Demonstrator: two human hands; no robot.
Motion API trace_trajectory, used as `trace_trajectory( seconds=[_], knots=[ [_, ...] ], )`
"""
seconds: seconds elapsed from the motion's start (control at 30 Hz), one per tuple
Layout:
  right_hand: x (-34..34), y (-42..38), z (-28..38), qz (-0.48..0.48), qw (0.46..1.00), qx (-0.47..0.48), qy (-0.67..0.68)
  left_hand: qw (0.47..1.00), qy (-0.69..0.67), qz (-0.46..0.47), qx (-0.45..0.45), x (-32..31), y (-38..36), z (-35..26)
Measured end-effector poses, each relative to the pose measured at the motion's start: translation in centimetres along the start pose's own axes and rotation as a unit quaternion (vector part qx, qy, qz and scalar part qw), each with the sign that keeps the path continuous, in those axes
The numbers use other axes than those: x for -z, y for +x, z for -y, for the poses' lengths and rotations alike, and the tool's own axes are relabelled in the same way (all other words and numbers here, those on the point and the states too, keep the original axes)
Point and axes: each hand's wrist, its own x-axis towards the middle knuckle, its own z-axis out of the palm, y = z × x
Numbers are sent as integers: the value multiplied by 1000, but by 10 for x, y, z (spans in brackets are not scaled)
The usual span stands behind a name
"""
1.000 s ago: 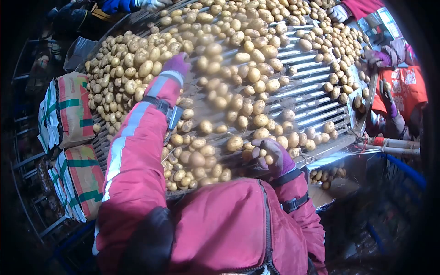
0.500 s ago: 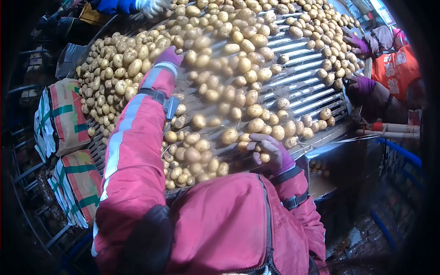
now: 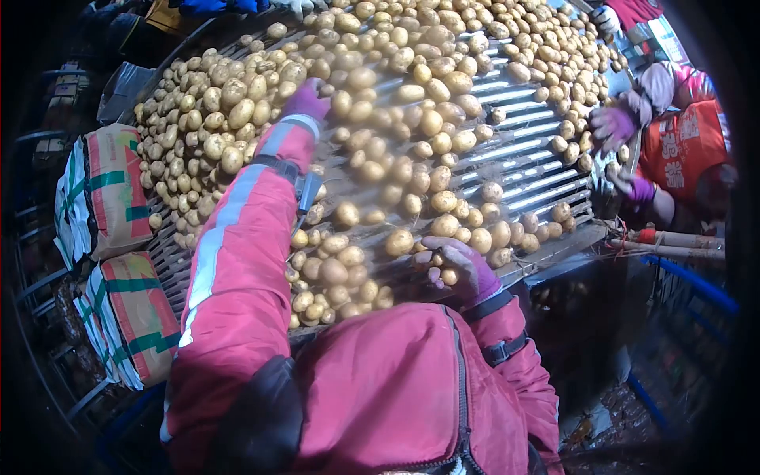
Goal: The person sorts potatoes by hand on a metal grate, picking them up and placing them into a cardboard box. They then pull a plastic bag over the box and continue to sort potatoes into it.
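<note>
From the head view, the left hand (image 3: 307, 99), in a purple glove, reaches out at eleven o'clock over the potatoes (image 3: 396, 103) on the roller bed (image 3: 522, 170); its fingers are curled down onto the heap, but I cannot tell whether they grip one; the right hand (image 3: 461, 267), also gloved in purple, rests near the bed's near edge at about five o'clock of the heap, fingers loosely cupped around a small potato (image 3: 449, 276) with another just beside it; the potatoes are pale yellow-tan, smooth, rounded to oval, mixed in size, lying thick at the upper left and thinner toward three o'clock, where bare metal rollers show between them; several near the middle are blurred; both sleeves (image 3: 237, 237) are red, the left with a grey stripe; at nine o'clock, beside the bed, stand filled sacks (image 3: 119, 198) printed in red and green; at two o'clock a co-worker (image 3: 681, 146) in orange has purple-gloved hands at the bed's far edge.
</note>
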Motion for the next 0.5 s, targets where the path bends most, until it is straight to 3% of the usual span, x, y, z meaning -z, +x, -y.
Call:
trace_trajectory(
  seconds=[0.07,0.2,0.3,0.37,0.4,0.47,0.5],
  knots=[
    [-2,6,1,4,1000,0,-8,988,103,-89,-70,-14,6,9],
    [-6,12,10,0,1000,-16,1,992,113,-53,-1,-9,1,-6],
    [-11,12,18,8,998,-17,67,999,30,-29,33,-1,-7,-12],
    [-14,13,22,15,985,-33,169,998,-15,-45,-27,-2,-25,-18],
    [-14,14,20,17,968,-48,244,977,-197,8,85,32,-59,-82],
    [1,32,0,22,997,3,70,956,-280,88,14,21,-78,-66],
    [-2,35,3,18,997,0,77,948,-284,137,-43,24,-105,-87]
  ],
)
